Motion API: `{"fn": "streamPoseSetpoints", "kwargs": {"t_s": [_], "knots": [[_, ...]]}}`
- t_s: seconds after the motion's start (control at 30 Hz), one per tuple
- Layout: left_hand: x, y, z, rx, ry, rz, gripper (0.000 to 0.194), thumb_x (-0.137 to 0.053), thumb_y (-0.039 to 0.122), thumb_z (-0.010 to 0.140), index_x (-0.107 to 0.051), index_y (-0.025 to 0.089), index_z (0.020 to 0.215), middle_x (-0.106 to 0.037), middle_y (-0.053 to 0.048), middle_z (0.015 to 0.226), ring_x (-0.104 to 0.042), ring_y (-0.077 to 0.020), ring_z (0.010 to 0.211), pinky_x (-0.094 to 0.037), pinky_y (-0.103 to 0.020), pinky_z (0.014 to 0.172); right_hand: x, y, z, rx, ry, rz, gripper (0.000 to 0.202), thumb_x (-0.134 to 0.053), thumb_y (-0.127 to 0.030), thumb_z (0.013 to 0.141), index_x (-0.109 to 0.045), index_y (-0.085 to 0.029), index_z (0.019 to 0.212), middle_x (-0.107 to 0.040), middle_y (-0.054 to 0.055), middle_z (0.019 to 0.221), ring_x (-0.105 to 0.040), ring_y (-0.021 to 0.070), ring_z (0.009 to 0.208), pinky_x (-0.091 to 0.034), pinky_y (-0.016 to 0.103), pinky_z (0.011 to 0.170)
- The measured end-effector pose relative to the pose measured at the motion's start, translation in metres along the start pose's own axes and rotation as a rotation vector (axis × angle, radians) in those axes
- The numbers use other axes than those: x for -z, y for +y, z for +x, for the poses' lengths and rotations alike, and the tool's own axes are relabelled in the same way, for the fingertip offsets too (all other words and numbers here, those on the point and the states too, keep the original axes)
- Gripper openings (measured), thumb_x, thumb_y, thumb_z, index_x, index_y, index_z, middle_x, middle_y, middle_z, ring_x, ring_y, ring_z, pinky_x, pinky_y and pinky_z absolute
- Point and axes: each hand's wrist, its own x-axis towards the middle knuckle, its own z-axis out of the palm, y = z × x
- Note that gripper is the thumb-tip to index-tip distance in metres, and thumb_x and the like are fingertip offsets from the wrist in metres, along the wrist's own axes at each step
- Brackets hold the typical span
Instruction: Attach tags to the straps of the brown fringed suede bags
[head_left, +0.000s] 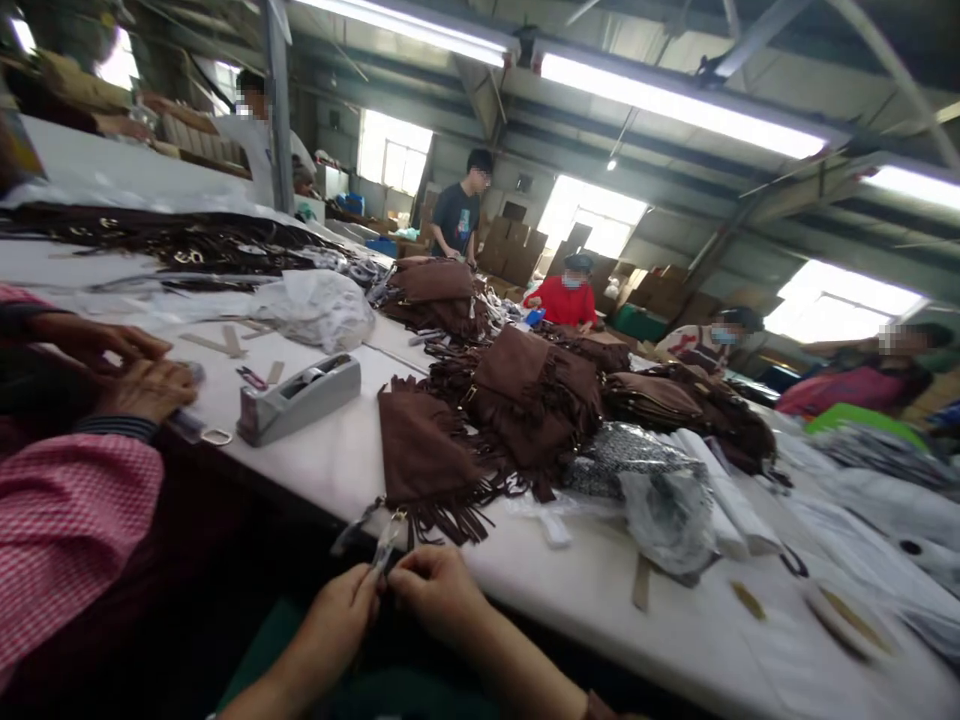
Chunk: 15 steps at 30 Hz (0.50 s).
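Note:
My left hand is closed, thumb on top, around a narrow strap end wrapped in clear plastic. Fingers pinched, my right hand meets the left at the lower end of this wrapped strap; what lies between its fingertips is too small to make out. Gold-coloured hardware shows at the strap's upper end, at the corner of a brown fringed bag. This bag lies flat at the table's front edge, its fringe spread toward me. A second plastic-wrapped piece hangs over the edge beside it.
A grey tape dispenser stands left of the bag. Farther left are a co-worker's hands and checked sleeve. More brown fringed bags are piled behind. Plastic bundles and white rolls lie right. Several people work beyond.

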Motion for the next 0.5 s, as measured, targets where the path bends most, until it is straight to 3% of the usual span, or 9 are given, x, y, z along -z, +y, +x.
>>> {"fn": "streamPoseSetpoints", "kwargs": {"t_s": [0.17,0.5], "knots": [[0.006,0.003,-0.002,-0.088,-0.030,0.205,0.032,-0.032,0.030,0.094,-0.055,0.022,0.075,-0.065,-0.004,0.073,-0.062,-0.0200,0.071,-0.042,-0.030,0.066,-0.014,0.002,0.012,-0.033,0.021,-0.072,0.012,-0.065,-0.020,0.074,-0.077,-0.015,0.072,-0.066,-0.002,0.060,-0.055,0.0110,0.056,-0.041,0.020,0.054],[0.005,0.001,-0.005,-0.079,-0.035,0.436,0.032,-0.031,0.023,0.099,-0.057,0.021,0.080,-0.068,-0.007,0.081,-0.064,-0.0194,0.076,-0.041,-0.028,0.069,-0.017,0.020,0.031,-0.101,0.084,-0.182,0.013,-0.071,-0.023,0.073,-0.072,-0.014,0.064,-0.057,-0.004,0.054,-0.051,0.0106,0.054,-0.033,0.021,0.050]]}}
